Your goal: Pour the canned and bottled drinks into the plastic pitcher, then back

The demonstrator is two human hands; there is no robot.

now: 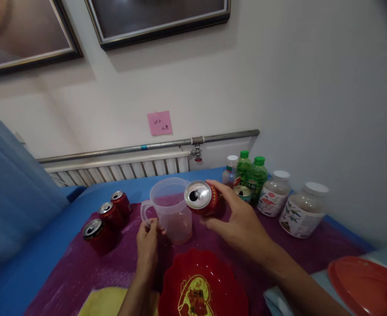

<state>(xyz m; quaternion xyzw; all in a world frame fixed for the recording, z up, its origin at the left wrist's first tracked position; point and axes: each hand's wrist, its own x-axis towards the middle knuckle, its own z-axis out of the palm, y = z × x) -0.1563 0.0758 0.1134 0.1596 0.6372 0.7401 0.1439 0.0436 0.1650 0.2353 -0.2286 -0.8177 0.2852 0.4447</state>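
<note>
My right hand (234,219) is wrapped round a red drink can (200,196), which tilts so its opened top faces me, beside the rim of a clear plastic measuring jug (175,219). No stream shows between can and jug. The fingers of my left hand (149,239) are closed at the lower part of the jug's handle. A little pinkish tint shows near the jug's base. In front of the jug lies a red scalloped plate (170,285) with a gold print.
Three opened red cans (106,219) stand in a row at left on the purple sheet (68,272). At right are green-capped bottles (255,177), another opened can (242,193) and white-lidded jars (302,210). A yellow cloth (103,302) and red lid-like object (367,285) lie nearer.
</note>
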